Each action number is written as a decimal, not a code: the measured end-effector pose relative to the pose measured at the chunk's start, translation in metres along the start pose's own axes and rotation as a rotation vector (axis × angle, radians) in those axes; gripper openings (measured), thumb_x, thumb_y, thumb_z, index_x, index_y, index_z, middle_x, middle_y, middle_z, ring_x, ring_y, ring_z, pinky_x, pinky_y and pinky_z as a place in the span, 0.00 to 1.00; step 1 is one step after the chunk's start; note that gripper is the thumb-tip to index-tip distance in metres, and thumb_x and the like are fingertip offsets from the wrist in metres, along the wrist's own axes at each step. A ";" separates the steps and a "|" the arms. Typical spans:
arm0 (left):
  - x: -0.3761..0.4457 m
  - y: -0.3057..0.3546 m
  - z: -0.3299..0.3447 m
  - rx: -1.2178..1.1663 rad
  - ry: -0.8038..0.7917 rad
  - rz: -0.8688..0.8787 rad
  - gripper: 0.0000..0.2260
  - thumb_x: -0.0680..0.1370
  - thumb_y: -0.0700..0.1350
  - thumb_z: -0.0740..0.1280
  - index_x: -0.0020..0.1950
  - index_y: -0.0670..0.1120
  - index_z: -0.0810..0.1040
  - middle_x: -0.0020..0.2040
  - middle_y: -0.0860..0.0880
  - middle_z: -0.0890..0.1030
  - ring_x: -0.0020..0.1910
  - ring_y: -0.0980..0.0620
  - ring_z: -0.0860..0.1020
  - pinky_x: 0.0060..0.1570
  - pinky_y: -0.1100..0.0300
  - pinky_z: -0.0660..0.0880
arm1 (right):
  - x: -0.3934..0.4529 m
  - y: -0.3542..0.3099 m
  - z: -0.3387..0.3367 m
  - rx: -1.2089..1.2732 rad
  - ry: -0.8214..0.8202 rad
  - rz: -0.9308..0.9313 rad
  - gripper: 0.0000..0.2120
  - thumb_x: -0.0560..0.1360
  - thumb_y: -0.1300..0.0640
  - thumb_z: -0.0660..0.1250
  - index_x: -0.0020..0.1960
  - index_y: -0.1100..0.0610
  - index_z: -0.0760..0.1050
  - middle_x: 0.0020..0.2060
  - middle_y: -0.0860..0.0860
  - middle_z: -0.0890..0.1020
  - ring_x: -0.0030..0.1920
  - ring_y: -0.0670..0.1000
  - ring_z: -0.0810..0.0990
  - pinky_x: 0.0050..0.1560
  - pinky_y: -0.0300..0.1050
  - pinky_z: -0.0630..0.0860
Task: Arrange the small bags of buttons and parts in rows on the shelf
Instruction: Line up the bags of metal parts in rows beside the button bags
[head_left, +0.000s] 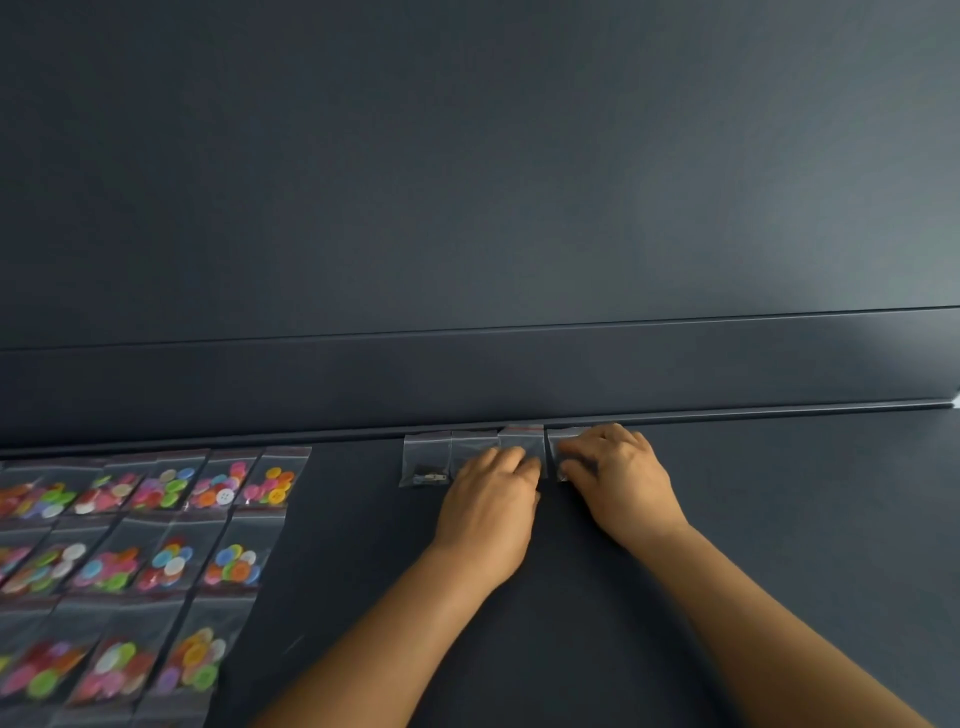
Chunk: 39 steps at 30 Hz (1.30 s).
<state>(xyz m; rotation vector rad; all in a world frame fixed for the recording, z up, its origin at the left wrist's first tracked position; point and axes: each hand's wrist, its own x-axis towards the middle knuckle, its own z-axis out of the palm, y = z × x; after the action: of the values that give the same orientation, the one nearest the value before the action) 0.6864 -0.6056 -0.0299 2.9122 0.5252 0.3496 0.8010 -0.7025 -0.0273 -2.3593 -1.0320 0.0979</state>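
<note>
Several small clear bags of metal parts lie in a row along the back edge of the dark shelf (363, 545). The leftmost parts bag (426, 460) lies free, with a small metal piece showing inside. My left hand (491, 512) rests palm down with its fingertips on the middle bags (521, 439). My right hand (621, 478) lies over the rightmost bag (563, 439), fingers bent onto it. Whether either hand pinches a bag is hidden by the fingers.
Rows of clear bags filled with coloured buttons (156, 561) cover the left part of the shelf, from the back edge down to the near edge. A dark back panel (467, 208) rises behind the shelf, with a raised lip (727, 413) along its base.
</note>
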 end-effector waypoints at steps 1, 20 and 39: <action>0.001 -0.001 0.000 -0.004 -0.016 -0.003 0.16 0.81 0.44 0.59 0.68 0.43 0.71 0.65 0.48 0.72 0.65 0.47 0.68 0.65 0.54 0.64 | 0.001 0.000 0.001 -0.008 -0.012 0.001 0.09 0.77 0.54 0.64 0.54 0.50 0.81 0.56 0.48 0.76 0.59 0.52 0.69 0.52 0.38 0.65; -0.002 0.006 -0.012 -0.011 -0.057 -0.090 0.18 0.80 0.47 0.59 0.70 0.45 0.69 0.66 0.49 0.71 0.65 0.48 0.67 0.66 0.55 0.63 | 0.003 -0.008 -0.003 -0.048 -0.049 -0.018 0.13 0.77 0.53 0.63 0.61 0.51 0.77 0.59 0.49 0.74 0.63 0.52 0.67 0.54 0.38 0.65; -0.184 -0.097 -0.102 0.066 0.090 -0.466 0.26 0.81 0.54 0.56 0.77 0.51 0.53 0.75 0.54 0.60 0.74 0.53 0.57 0.72 0.60 0.53 | -0.091 -0.183 0.045 -0.127 -0.251 -0.403 0.30 0.78 0.42 0.58 0.76 0.49 0.53 0.73 0.45 0.60 0.73 0.49 0.56 0.73 0.45 0.55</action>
<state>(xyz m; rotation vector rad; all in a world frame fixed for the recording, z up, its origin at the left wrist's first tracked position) 0.4614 -0.5708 0.0122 2.7248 1.2153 0.3998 0.6041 -0.6447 0.0161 -2.2367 -1.6592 0.1831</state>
